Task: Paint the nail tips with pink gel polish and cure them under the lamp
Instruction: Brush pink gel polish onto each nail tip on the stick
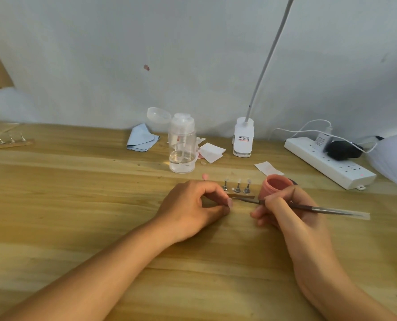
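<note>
A: What could go wrong from here?

B: The nail tip [230, 202] is pinched at the curled fingertips of the left hand [192, 205], low over the wooden table [77, 205]. If that pinch is loosened, or the tip is turned under the stroke, gel could be smeared onto skin. Just behind it, three clear tips on metal stands [237, 186] are lined up on a strip, and they could be toppled by a stray knuckle. The brush [308, 207] is gripped pen-fashion in the right hand [285, 212], with its bristles laid at the tip's edge. If too much gel is carried, the sides could be flooded. The open jar of pink gel [277, 185] is set just behind that hand and could be knocked.

A: And how is the tip seen to look?

B: Small and pale pink. Whether it is fully coated cannot be told. The clip-on gooseneck lamp [243, 135] is stood well back by the wall, so curing is judged not yet begun.
</note>
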Demonstrator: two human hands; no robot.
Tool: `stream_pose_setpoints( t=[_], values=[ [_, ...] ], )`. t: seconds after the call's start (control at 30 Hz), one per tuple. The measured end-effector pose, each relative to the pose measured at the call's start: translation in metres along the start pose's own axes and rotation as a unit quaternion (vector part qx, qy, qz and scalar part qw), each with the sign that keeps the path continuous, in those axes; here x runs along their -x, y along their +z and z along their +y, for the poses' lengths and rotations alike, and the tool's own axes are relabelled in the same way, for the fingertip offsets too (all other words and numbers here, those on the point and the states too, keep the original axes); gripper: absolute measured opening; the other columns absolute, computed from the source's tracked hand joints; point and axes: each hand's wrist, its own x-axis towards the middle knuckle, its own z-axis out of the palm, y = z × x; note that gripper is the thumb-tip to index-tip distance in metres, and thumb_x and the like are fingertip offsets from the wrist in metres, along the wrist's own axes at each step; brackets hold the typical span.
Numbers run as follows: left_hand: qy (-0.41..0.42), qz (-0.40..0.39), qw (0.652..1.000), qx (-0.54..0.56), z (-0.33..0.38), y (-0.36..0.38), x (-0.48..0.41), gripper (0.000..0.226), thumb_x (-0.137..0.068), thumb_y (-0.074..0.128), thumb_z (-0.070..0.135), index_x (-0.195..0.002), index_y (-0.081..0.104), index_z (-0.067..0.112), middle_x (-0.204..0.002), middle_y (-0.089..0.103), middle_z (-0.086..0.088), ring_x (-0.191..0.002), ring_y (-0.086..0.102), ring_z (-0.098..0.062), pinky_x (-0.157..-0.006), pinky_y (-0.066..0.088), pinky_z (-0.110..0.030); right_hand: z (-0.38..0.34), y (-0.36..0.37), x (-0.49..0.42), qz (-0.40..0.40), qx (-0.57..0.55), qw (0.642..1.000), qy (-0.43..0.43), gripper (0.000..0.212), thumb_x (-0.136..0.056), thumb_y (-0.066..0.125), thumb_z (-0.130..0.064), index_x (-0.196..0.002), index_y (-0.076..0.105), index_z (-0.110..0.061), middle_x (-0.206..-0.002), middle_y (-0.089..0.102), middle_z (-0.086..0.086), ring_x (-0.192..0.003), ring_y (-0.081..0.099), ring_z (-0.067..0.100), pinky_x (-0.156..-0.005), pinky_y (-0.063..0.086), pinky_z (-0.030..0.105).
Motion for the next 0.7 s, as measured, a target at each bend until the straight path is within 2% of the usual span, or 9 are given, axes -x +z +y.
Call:
stream_pose_setpoints(
  t=[0.07, 0.1, 0.17, 0.23, 0.3, 0.4, 0.5, 0.57, 0.7],
  values=[
    [-0.002, 0.002, 1.0, 0.01, 0.0011, 0.0006, 0.0002, 0.019, -0.081, 0.079, 0.016, -0.075, 0.07, 0.033, -0.085, 0.075, 0.014, -0.06, 0.053, 0.023, -0.055, 0.038, -0.017, 0.0002, 0.0011, 0.0002, -0.007, 0.014, 1.0, 0.003, 0.016, -0.086, 0.053, 0.007, -0.072, 0.05, -0.001, -0.057, 0.065, 0.012, -0.053, 0.057, 0.015, -0.053, 0.048, 0.017],
    [-0.007, 0.001, 1.0, 0.015, 0.0017, 0.0005, 0.0006, 0.02, -0.081, 0.078, 0.016, -0.075, 0.07, 0.033, -0.084, 0.075, 0.015, -0.074, 0.053, 0.021, -0.069, 0.038, -0.025, 0.0, 0.0009, 0.0, -0.007, 0.018, 1.0, 0.007, 0.018, -0.085, 0.053, 0.006, -0.07, 0.049, -0.002, -0.054, 0.062, 0.01, -0.051, 0.054, 0.014, -0.051, 0.047, 0.017],
    [-0.011, -0.002, 1.0, 0.02, 0.0016, 0.0004, 0.0008, 0.019, -0.081, 0.078, 0.017, -0.075, 0.07, 0.033, -0.085, 0.075, 0.016, -0.082, 0.048, 0.018, -0.082, 0.035, -0.029, -0.001, 0.0001, -0.0004, 0.0, 0.007, 1.0, 0.008, 0.02, -0.086, 0.052, 0.007, -0.069, 0.048, -0.003, -0.052, 0.059, 0.01, -0.05, 0.051, 0.014, -0.049, 0.045, 0.016],
    [-0.009, -0.005, 1.0, 0.014, 0.0004, 0.0002, 0.0007, 0.018, -0.081, 0.078, 0.019, -0.075, 0.07, 0.034, -0.086, 0.075, 0.018, -0.062, 0.054, 0.018, -0.067, 0.037, -0.03, -0.0018, -0.0007, -0.0006, 0.006, -0.015, 1.0, 0.001, 0.019, -0.088, 0.051, 0.008, -0.072, 0.049, -0.001, -0.055, 0.061, 0.011, -0.052, 0.055, 0.013, -0.052, 0.047, 0.017],
    [-0.007, -0.006, 1.0, -0.001, 0.0002, 0.0, 0.0003, 0.018, -0.081, 0.078, 0.022, -0.075, 0.07, 0.037, -0.087, 0.074, 0.021, -0.048, 0.048, 0.015, -0.046, 0.03, -0.012, -0.0019, -0.0002, 0.0, -0.002, -0.016, 1.0, -0.006, 0.015, -0.087, 0.052, 0.011, -0.075, 0.051, 0.001, -0.059, 0.065, 0.013, -0.055, 0.059, 0.015, -0.055, 0.05, 0.018],
    [0.0, -0.004, 1.0, -0.006, -0.0003, 0.0004, -0.0006, 0.022, -0.08, 0.079, 0.02, -0.073, 0.069, 0.039, -0.084, 0.074, 0.019, -0.045, 0.043, 0.021, -0.044, 0.027, -0.001, -0.0005, 0.003, 0.0011, -0.02, 0.003, 1.0, -0.008, 0.01, -0.085, 0.054, 0.012, -0.078, 0.051, 0.005, -0.062, 0.066, 0.014, -0.058, 0.061, 0.016, -0.059, 0.052, 0.022],
    [0.0, -0.002, 1.0, -0.011, -0.0007, 0.0003, -0.0005, 0.024, -0.079, 0.08, 0.021, -0.073, 0.068, 0.04, -0.081, 0.073, 0.02, -0.044, 0.043, 0.021, -0.044, 0.026, -0.001, -0.0004, 0.003, 0.0028, -0.015, 0.041, 0.999, -0.012, 0.015, -0.077, 0.064, -0.002, -0.071, 0.05, 0.0, -0.058, 0.063, 0.011, -0.066, 0.057, 0.017, -0.066, 0.046, 0.028],
    [-0.001, -0.005, 1.0, -0.013, -0.0009, 0.0, 0.0001, 0.025, -0.079, 0.08, 0.021, -0.072, 0.068, 0.042, -0.081, 0.073, 0.022, -0.045, 0.043, 0.021, -0.045, 0.027, -0.002, -0.0027, 0.0016, 0.0039, -0.001, 0.051, 0.999, -0.01, 0.016, -0.067, 0.059, -0.016, -0.064, 0.047, -0.006, -0.054, 0.057, 0.007, -0.062, 0.051, 0.016, -0.063, 0.04, 0.028],
    [0.002, -0.005, 1.0, -0.01, -0.0007, -0.0003, 0.0, 0.024, -0.08, 0.08, 0.021, -0.072, 0.069, 0.04, -0.082, 0.073, 0.021, -0.044, 0.043, 0.021, -0.045, 0.027, -0.002, -0.0027, 0.0016, 0.0034, 0.002, 0.043, 0.999, -0.01, 0.016, -0.07, 0.064, -0.014, -0.061, 0.051, -0.012, -0.06, 0.059, 0.007, -0.06, 0.053, 0.015, -0.065, 0.042, 0.028]
  ],
)
